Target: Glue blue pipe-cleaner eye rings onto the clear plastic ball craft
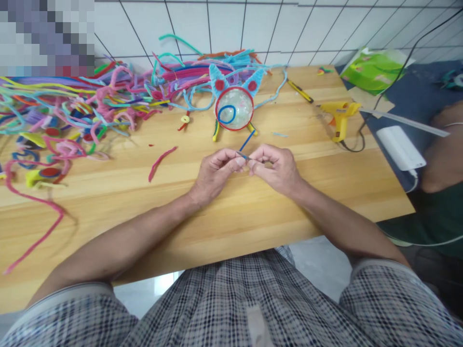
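Between the fingertips of my left hand (220, 171) and my right hand (275, 166) is a blue pipe cleaner (248, 140), pinched from both sides. Its free end points up and away from me. Just beyond stands a round clear craft figure (240, 108) with a red rim, light-blue ears with red centres and yellow-green feet. A blue pipe-cleaner ring (227, 114) shows on the left of its round face. Left of my left hand lies a short red pipe cleaner (162, 163).
A large heap of coloured pipe cleaners (119, 96) covers the back left. Toward the back right lie a yellow utility knife (300, 91) and a yellow glue gun (340, 118) with its cord. A white power bank (401, 147) and another person's arm (443, 149) are beyond the table's right edge.
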Motion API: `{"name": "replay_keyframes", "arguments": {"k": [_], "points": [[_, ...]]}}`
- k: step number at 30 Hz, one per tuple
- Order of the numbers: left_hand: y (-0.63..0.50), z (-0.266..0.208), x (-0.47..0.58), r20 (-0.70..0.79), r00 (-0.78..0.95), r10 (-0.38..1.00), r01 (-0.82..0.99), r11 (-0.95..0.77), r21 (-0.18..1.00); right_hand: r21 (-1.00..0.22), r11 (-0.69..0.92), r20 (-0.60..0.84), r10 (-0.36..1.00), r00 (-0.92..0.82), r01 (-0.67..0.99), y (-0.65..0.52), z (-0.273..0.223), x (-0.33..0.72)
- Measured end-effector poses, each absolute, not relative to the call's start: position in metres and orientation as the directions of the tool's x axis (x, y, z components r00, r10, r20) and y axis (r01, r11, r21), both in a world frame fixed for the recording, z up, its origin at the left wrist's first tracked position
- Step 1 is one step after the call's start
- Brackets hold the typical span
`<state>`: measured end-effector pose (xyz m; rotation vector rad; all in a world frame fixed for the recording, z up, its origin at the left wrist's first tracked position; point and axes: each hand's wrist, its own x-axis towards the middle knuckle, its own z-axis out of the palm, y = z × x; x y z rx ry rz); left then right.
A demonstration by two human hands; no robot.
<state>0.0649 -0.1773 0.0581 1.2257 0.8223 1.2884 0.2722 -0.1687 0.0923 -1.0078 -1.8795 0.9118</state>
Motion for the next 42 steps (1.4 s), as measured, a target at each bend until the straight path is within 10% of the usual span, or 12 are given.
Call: {"name": "replay_keyframes", "arguments": {"k": [32, 42], "points": [[-0.179, 0.063, 0.064, 0.195, 0.196, 0.961, -0.258, -0.141, 0.956, -0.701, 0.567, 0.495, 0.823, -0.279, 0.432, -0.179, 0.082, 0.265], [-0.172, 0.056, 0.062, 0.081, 0.155, 0.985, -0.291, -0.033, 0.956, -0.777, 0.398, 0.414, 0.907, -0.079, 0.488, -0.15, 0.086, 0.286]]}}
